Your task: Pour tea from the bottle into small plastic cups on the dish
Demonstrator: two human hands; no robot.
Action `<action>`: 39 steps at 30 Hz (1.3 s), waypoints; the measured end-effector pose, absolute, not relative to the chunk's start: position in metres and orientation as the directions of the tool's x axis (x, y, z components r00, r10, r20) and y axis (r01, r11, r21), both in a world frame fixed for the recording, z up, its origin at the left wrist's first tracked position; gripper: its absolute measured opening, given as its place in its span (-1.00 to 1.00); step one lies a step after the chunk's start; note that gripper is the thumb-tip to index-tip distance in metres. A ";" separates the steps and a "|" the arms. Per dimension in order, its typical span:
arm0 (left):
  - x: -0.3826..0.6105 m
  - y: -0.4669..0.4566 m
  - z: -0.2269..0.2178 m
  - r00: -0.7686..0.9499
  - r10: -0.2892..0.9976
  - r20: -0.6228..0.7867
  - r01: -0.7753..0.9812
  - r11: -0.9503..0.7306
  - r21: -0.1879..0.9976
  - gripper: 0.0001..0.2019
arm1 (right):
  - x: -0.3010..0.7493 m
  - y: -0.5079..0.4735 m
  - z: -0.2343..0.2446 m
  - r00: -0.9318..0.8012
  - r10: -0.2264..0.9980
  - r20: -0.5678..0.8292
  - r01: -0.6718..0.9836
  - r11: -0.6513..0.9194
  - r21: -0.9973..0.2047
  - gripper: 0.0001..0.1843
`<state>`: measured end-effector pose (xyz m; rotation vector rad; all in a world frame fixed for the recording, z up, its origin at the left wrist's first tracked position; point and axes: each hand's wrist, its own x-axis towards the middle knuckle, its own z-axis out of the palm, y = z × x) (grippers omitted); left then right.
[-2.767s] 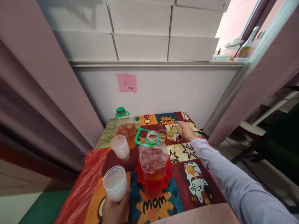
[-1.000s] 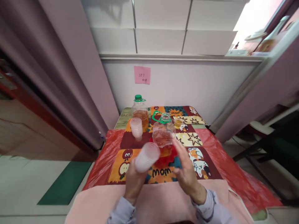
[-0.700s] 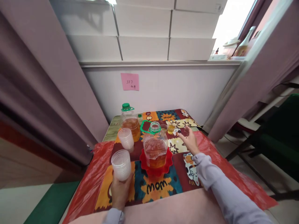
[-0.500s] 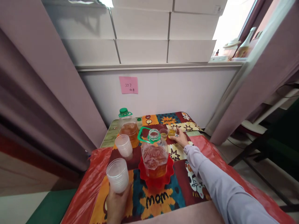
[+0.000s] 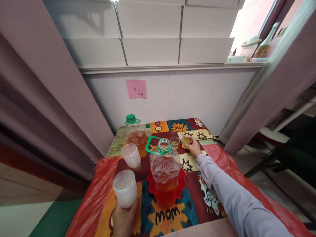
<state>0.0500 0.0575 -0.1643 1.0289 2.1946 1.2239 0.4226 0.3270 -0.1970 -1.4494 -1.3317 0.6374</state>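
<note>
A: Status, left to right? Let's centre the clock on the uncapped jug (image 5: 165, 168), with 12 toward the wall (image 5: 197, 98).

B: We have the left hand (image 5: 124, 220) at 8, fingers curled round the lower part of a held stack (image 5: 125, 191) of clear cups. Spare stack (image 5: 132, 158) at 10, standing on the mat (image 5: 170, 212), no hand on it. Capped jug (image 5: 136, 134) just behind it, between 10 and 11, part full, amber. Loose green cap (image 5: 147, 126) at 11, farther back.

A: Centre and right?

B: Uncapped jug sits in a red scalloped tray (image 5: 182, 182), amber low down. Free cup (image 5: 175, 144) just past 12, some yellow inside. Held cup (image 5: 187, 139) at 1, just beside it, yellow too. Right hand (image 5: 194, 147) pinches it between thumb and fingers. We can't tell if its base touches the mat.

A: So which step are we on?

B: Our read: positioning a poured cup right-handed, left hand minding the nested ones. Setting down or picking up, we can't tell.

A: What does the next move call for?

B: Light pinch, level wrist. Walls look thin, probably flex and slop. We'd want it clear of the free cup, and the held stack steady.
</note>
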 end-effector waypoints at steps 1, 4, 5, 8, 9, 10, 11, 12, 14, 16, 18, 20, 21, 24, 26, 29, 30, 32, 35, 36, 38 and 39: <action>0.050 0.057 -0.164 -0.638 0.770 -0.002 0.400 0.334 0.853 -0.45 | 0.424 0.323 -0.193 0.249 0.937 0.247 0.380 0.140 -0.914 -0.37; 0.051 0.057 -0.164 -0.633 0.774 0.017 0.410 0.316 0.855 -0.46 | 0.428 0.310 -0.172 0.234 0.940 0.250 0.325 0.166 -0.931 -0.33; 0.051 0.056 -0.164 -0.628 0.778 0.021 0.412 0.310 0.857 -0.45 | 0.428 0.305 -0.163 0.221 0.943 0.251 0.306 0.178 -0.935 -0.32; 0.053 0.055 -0.163 -0.612 0.790 0.035 0.411 0.280 0.867 -0.42 | 0.427 0.287 -0.126 0.168 0.950 0.263 0.254 0.216 -0.943 -0.30; 0.054 0.055 -0.163 -0.607 0.794 0.040 0.409 0.268 0.872 -0.41 | 0.425 0.280 -0.110 0.146 0.953 0.267 0.231 0.229 -0.946 -0.31; 0.054 0.055 -0.163 -0.602 0.798 0.045 0.405 0.256 0.878 -0.40 | 0.422 0.273 -0.094 0.124 0.954 0.272 0.204 0.244 -0.948 -0.31; 0.054 0.055 -0.163 -0.596 0.801 0.050 0.401 0.244 0.883 -0.40 | 0.418 0.264 -0.076 0.091 0.958 0.272 0.158 0.255 -0.954 -0.32; 0.054 0.055 -0.164 -0.592 0.804 0.057 0.396 0.229 0.889 -0.40 | 0.414 0.256 -0.058 0.046 0.960 0.277 0.105 0.271 -0.957 -0.33; 0.053 0.055 -0.166 -0.587 0.806 0.079 0.389 0.195 0.900 -0.40 | 0.405 0.238 -0.022 -0.036 0.954 0.296 0.037 0.298 -0.954 -0.37; 0.053 0.055 -0.169 -0.585 0.805 0.098 0.389 0.173 0.905 -0.42 | 0.396 0.220 0.011 -0.096 0.952 0.292 0.009 0.294 -0.956 -0.38; 0.053 0.055 -0.171 -0.588 0.803 0.101 0.393 0.174 0.903 -0.43 | 0.387 0.205 0.038 -0.149 0.950 0.276 -0.006 0.278 -0.960 -0.39; 0.053 0.055 -0.171 -0.596 0.797 0.098 0.397 0.186 0.899 -0.43 | 0.379 0.194 0.057 -0.206 0.943 0.262 0.006 0.269 -0.963 -0.41; 0.053 0.055 -0.171 -0.598 0.796 0.096 0.398 0.191 0.897 -0.43 | 0.376 0.190 0.064 -0.233 0.938 0.256 0.023 0.269 -0.963 -0.42; 0.053 0.055 -0.171 -0.596 0.797 0.102 0.397 0.182 0.899 -0.46 | 0.369 0.182 0.078 -0.292 0.924 0.248 0.071 0.279 -0.958 -0.46; 0.053 0.055 -0.171 -0.584 0.804 0.114 0.390 0.154 0.908 -0.50 | 0.366 0.180 0.082 -0.313 0.916 0.252 0.090 0.293 -0.952 -0.47; 0.052 0.055 -0.173 -0.569 0.813 0.122 0.376 0.126 0.918 -0.52 | 0.364 0.180 0.085 -0.324 0.912 0.251 0.126 0.305 -0.944 -0.47; 0.052 0.055 -0.174 -0.568 0.814 0.122 0.375 0.124 0.919 -0.53 | 0.364 0.180 0.085 -0.328 0.911 0.251 0.141 0.309 -0.940 -0.47; 0.052 0.055 -0.175 -0.571 0.811 0.128 0.378 0.122 0.918 -0.53 | 0.364 0.181 0.085 -0.341 0.905 0.256 0.178 0.329 -0.927 -0.47; 0.051 0.055 -0.176 -0.575 0.806 0.139 0.385 0.117 0.915 -0.52 | 0.367 0.185 0.081 -0.355 0.896 0.268 0.255 0.368 -0.894 -0.46; 0.051 0.055 -0.176 -0.575 0.806 0.139 0.386 0.118 0.915 -0.52 | 0.368 0.187 0.080 -0.354 0.894 0.274 0.280 0.381 -0.881 -0.45; 0.051 0.055 -0.175 -0.575 0.806 0.141 0.389 0.117 0.914 -0.54 | 0.370 0.190 0.077 -0.351 0.890 0.291 0.315 0.405 -0.858 -0.42; 0.051 0.055 -0.175 -0.575 0.805 0.148 0.393 0.113 0.913 -0.55 | 0.372 0.191 0.076 -0.350 0.887 0.303 0.326 0.418 -0.848 -0.41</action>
